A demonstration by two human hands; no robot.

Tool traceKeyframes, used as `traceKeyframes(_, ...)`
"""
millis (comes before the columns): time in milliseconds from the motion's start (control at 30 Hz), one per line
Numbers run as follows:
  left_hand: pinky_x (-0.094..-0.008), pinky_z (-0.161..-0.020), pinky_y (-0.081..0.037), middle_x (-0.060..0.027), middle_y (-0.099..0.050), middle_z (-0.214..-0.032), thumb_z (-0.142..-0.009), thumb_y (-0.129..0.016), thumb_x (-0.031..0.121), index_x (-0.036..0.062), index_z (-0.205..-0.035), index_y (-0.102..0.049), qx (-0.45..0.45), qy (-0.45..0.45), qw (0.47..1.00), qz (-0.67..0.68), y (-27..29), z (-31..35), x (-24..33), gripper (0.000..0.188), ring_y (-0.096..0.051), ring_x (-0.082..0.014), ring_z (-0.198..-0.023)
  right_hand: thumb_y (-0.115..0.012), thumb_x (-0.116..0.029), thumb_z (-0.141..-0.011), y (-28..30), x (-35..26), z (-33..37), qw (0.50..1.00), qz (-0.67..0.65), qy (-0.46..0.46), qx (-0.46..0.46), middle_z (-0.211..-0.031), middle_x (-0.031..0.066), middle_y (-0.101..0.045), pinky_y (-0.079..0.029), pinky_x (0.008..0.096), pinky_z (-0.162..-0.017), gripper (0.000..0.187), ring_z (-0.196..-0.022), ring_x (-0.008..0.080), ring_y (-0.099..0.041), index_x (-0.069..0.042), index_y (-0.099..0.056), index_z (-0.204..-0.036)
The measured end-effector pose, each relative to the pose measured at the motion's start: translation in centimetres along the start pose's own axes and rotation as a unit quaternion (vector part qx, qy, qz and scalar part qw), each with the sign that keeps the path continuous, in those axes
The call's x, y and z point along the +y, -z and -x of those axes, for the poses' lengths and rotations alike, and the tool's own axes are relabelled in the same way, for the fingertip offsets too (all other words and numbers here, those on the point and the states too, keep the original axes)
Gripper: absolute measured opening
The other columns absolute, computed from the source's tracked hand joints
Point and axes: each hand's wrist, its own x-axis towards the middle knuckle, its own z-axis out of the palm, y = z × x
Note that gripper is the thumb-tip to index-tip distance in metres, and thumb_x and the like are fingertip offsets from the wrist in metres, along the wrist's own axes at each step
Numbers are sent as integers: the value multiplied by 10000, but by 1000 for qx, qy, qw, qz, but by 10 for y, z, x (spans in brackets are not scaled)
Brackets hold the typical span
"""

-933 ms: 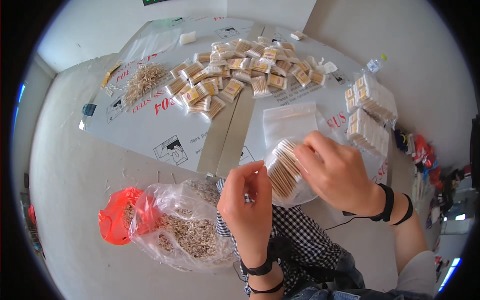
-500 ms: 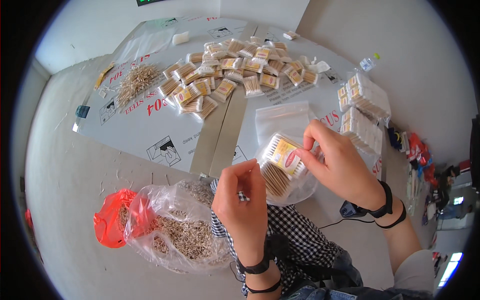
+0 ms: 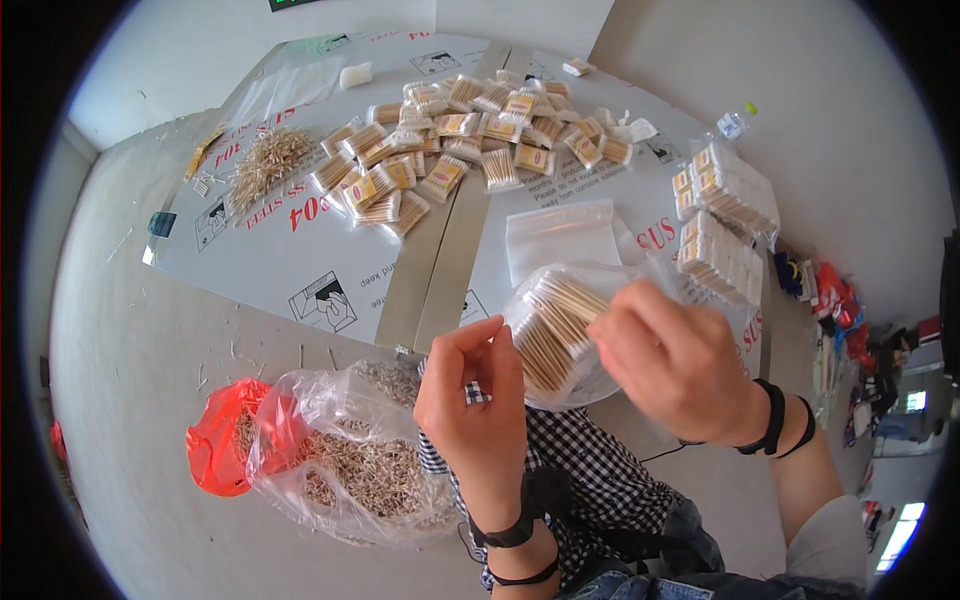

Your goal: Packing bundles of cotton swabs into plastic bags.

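Observation:
Over my lap is a clear plastic bag [image 3: 590, 395], its edge pinched in the fingertips of my left hand [image 3: 472, 405]. Inside the bag lies a bundle of cotton swabs [image 3: 543, 357] with wooden sticks. A second pack of cotton swabs [image 3: 570, 303] sits above it at the bag's mouth, stick side up. My right hand [image 3: 675, 365], slightly blurred, closes on that pack's right end; its fingertips are partly hidden. Just beyond, flat clear bags [image 3: 562, 238] lie on the metal-sheet tabletop [image 3: 400, 275].
Many small swab packs [image 3: 440, 180] are heaped mid-table, beside a pile of loose swabs [image 3: 270, 165]. Filled larger bags [image 3: 725, 205] are stacked at the right edge, near a bottle [image 3: 735, 122]. Lower left, an open plastic sack [image 3: 370, 470] of loose sticks adjoins a red bag [image 3: 218, 440].
The upper swab pack has turned from its yellow label side to its stick side. My right hand has moved lower and rotated with it. My left hand has barely shifted.

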Motion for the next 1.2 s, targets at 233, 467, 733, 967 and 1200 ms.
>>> traceKeyframes(233, -202, -553, -420, -6, -599, -709, -844, -699, -34, 4, -931, -673, -14, -13, 1000, 10, -5, 1, 3, 98, -510, -56, -598, -642, -54, -710, -16, -1, 4, 993, 3, 16, -115, -781, 77, -483, -477, 288, -493, 122, -679, 182, -599, -37, -532, -759)
traceKeyframes(467, -194, -529, -396, 9, -550, -665, -817, -726, -25, 4, -944, -656, -6, 19, 999, 27, 7, -3, 1, 148, -476, -46, -561, -656, -148, -863, 7, 19, -17, 974, -186, -97, -86, -823, 52, -634, -506, 336, -592, 100, -733, 199, -638, -51, -633, -867)
traceKeyframes(733, -200, -472, -275, 35, -429, -542, -754, -793, 61, 34, -954, -534, -136, 68, 988, -16, 18, 1, 16, 328, -375, -36, -482, -672, -219, -892, -163, 200, -74, 964, -89, -234, -93, -1047, 146, -658, -508, 394, -844, 308, -977, 295, -649, -11, -580, -1101)
traceKeyframes(967, -193, -474, -328, 22, -494, -556, -785, -770, 52, 38, -937, -486, -154, 160, 975, 8, 29, -3, 7, 322, -428, -33, -478, -715, -310, -829, -262, 207, -71, 949, 11, -280, -144, -1159, 214, -624, -501, 469, -882, 448, -1087, 378, -610, -26, -544, -1130)
traceKeyframes(1200, -182, -497, -380, 3, -557, -585, -814, -758, 48, 31, -917, -454, -199, 217, 955, 46, 36, -4, 16, 321, -509, -40, -506, -654, -192, -815, -208, 196, -44, 945, 82, -232, -215, -945, 161, -708, -542, 468, -700, 236, -853, 358, -690, -29, -618, -983)
